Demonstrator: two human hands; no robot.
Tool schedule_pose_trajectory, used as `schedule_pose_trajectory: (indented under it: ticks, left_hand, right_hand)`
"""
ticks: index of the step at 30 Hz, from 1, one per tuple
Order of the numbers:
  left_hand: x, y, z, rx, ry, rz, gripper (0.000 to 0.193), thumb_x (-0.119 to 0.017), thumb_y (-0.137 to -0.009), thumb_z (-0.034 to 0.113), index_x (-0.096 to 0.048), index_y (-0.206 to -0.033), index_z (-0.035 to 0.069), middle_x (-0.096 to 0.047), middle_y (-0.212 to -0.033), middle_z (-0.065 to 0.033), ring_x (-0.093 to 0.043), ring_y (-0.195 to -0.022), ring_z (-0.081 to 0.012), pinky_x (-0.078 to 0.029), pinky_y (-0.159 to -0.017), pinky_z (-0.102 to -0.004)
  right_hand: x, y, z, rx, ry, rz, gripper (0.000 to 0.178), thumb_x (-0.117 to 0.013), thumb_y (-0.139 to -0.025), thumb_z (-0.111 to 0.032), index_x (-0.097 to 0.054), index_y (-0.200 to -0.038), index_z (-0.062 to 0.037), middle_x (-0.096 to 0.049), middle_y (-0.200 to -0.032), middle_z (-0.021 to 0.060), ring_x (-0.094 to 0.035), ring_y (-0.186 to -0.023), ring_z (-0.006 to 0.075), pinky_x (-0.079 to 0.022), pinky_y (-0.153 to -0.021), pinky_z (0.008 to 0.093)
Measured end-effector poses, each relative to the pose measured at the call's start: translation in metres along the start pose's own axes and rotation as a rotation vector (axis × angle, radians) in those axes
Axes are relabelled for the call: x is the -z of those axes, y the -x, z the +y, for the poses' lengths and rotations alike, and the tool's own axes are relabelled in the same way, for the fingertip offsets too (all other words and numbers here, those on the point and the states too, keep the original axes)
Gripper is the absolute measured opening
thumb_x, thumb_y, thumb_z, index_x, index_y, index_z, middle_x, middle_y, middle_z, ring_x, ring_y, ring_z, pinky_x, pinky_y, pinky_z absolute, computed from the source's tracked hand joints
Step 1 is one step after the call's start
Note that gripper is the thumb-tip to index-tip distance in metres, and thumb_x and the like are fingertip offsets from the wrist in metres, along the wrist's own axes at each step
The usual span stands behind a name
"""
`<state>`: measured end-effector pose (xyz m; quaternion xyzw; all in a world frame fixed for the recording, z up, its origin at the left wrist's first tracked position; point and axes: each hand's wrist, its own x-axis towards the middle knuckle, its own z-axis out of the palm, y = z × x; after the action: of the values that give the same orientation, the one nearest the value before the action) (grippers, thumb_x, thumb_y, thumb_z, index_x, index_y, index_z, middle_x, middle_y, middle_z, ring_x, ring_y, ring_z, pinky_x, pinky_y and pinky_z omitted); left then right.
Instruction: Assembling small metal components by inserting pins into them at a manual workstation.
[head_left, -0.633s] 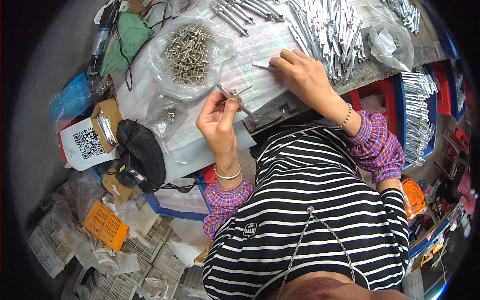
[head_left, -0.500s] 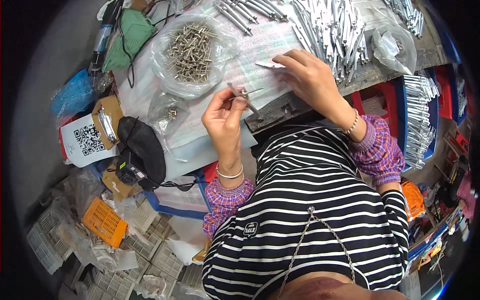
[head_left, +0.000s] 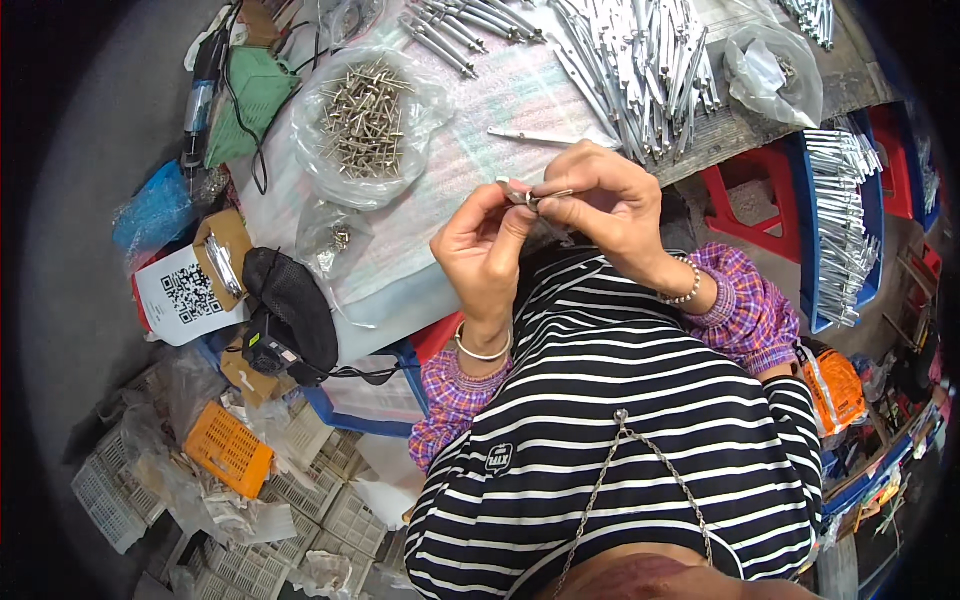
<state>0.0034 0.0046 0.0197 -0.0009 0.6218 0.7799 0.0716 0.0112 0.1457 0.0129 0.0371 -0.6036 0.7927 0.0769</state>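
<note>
Pale cloth covers the worktable (head_left: 440,215) in front of me. Both my hands pinch one small metal piece (head_left: 527,193) above its near edge, left hand (head_left: 487,250) under, right hand (head_left: 605,200) over, fitting it together, I think; next needs a steady push. At ten o'clock sits a clear bag of rivets (head_left: 362,118); at nine, a white square-code card (head_left: 188,293).

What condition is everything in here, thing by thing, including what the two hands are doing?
left hand: raised, fingers pinching a small metal piece
right hand: raised, fingers pinching the same piece
bag of rivets: open, lying on the table
metal rods: loose, heaped on the table
single rod: lying flat, apart from the heap
blue bin: filled with rods
clear bag: crumpled, nearly empty
</note>
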Motion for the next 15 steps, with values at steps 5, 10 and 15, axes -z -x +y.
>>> schedule_pose_trajectory:
  ticks: [5, 10, 15]
  left_hand:
    - [-0.019, 0.001, 0.005, -0.124, -0.149, -0.005, 0.012, -0.062, -0.078, -0.005, -0.061, -0.089, -0.008, -0.061, -0.081, -0.0054, -0.054, -0.071, -0.0064, -0.044, -0.065, -0.0174]
    - [0.013, -0.009, -0.001, -0.024, -0.081, 0.176, 0.012, -0.062, -0.08, 0.0, -0.062, -0.091, -0.005, -0.061, -0.082, -0.0068, -0.057, -0.069, -0.0095, -0.047, -0.065, -0.021]
    - [0.006, -0.007, 0.001, -0.018, -0.055, 0.123, 0.012, -0.063, -0.079, -0.001, -0.061, -0.09, -0.006, -0.06, -0.08, -0.0066, -0.057, -0.07, -0.0098, -0.046, -0.065, -0.0206]
  right_hand:
    - [0.008, 0.006, -0.007, 0.007, -0.088, 0.083, 0.011, -0.057, -0.073, 0.008, -0.062, -0.082, 0.0039, -0.054, -0.079, 0.009, -0.053, -0.07, 0.0132, -0.042, -0.06, 0.0225]
    - [0.053, -0.011, -0.026, 0.272, -0.201, 0.188, 0.009, -0.048, -0.084, -0.002, -0.052, -0.092, -0.0016, -0.05, -0.093, 0.0118, -0.054, -0.08, 0.0169, -0.054, -0.065, 0.0298]
    - [0.06, -0.013, -0.039, -0.425, -0.446, -0.004, 0.009, -0.052, -0.084, -0.011, -0.052, -0.087, -0.0028, -0.056, -0.103, 0.0201, -0.062, -0.088, 0.0239, -0.057, -0.067, 0.0321]
